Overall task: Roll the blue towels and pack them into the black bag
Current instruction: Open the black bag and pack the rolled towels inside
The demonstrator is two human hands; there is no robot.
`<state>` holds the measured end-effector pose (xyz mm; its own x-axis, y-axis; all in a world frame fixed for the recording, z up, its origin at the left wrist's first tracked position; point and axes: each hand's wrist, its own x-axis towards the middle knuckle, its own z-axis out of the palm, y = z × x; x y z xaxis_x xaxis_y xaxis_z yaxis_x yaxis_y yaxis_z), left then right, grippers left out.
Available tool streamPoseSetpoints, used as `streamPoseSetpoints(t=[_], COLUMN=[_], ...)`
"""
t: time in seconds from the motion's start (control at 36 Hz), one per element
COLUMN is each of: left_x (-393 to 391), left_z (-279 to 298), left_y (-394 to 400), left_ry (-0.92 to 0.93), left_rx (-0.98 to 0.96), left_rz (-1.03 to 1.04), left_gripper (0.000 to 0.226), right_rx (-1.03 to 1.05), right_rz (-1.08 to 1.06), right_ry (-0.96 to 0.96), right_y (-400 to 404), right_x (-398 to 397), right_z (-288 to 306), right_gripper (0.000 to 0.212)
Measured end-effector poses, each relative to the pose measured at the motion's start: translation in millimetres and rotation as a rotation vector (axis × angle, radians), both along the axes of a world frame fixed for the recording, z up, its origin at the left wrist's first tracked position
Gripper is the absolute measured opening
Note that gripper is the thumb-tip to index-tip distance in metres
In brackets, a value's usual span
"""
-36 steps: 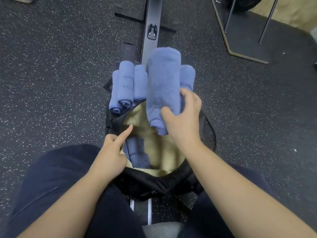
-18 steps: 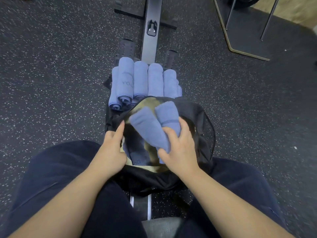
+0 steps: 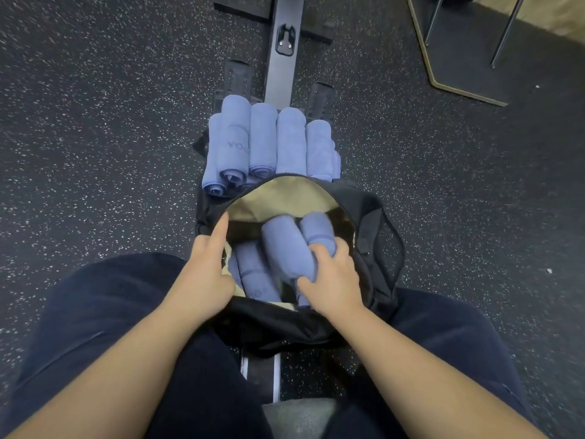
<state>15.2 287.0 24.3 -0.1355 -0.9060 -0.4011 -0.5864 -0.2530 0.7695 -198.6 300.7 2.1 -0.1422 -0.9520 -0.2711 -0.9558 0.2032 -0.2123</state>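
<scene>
Item: black fabric bag w/ tan lining (image 3: pixel 373 217), open on lap.
R hand (image 3: pixel 332 280): fingers curled round two rolled blue terry towels (image 3: pixel 285 245), halfway into mouth.
L hand (image 3: pixel 205 267): thumb and fingers pinch rim, forefinger straight along it.
Inside: rolled blue towel (image 3: pixel 253 274).
Behind bag: row of rolled blue towels (image 3: pixel 269 137).
Advice: seat pair snug beside packed roll; keep rim wide.

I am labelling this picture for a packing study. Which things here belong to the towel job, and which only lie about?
Belong to the job:
- black bag, its mouth held open by the left hand
- two rolled towels in the right hand
- towels inside the bag
- row of rolled towels beyond the bag

Only lying about:
- metal rail
- chair legs
</scene>
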Motion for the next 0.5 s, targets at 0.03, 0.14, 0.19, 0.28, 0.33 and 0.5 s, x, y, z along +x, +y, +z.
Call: streamPoseSetpoints(t=[0.03,0.14,0.19,0.28,0.33,0.5], left_x=[0.1,0.2,0.2,0.7,0.6,0.3], left_z=[0.3,1.8,2.5,3.8,4.1,0.6], left_y=[-0.2,-0.5,-0.5,-0.2,0.2,1.3], left_ry=[-0.001,0.007,0.014,0.024,0.027,0.027], left_rx=[0.002,0.011,0.009,0.011,0.014,0.025], left_rz=[-0.002,-0.006,-0.009,-0.025,-0.048,-0.075], left_gripper=[0.096,0.097,0.098,0.099,0.100,0.102], right_rx=[-0.004,-0.045,-0.063,-0.095,-0.107,-0.037], right_rz=[-0.023,-0.073,-0.071,-0.061,-0.059,-0.072], right_ry=[0.015,0.097,0.159,0.261,0.304,0.306], right_y=[-3.0,-11.9,-14.5,-16.6,-17.0,-13.7], right_x=[-2.7,-14.6,-20.7,-27.8,-29.0,-9.7], right_z=[1.6,7.7,9.1,8.6,5.6,-18.8], right_gripper=[0.048,0.050,0.051,0.050,0.050,0.050])
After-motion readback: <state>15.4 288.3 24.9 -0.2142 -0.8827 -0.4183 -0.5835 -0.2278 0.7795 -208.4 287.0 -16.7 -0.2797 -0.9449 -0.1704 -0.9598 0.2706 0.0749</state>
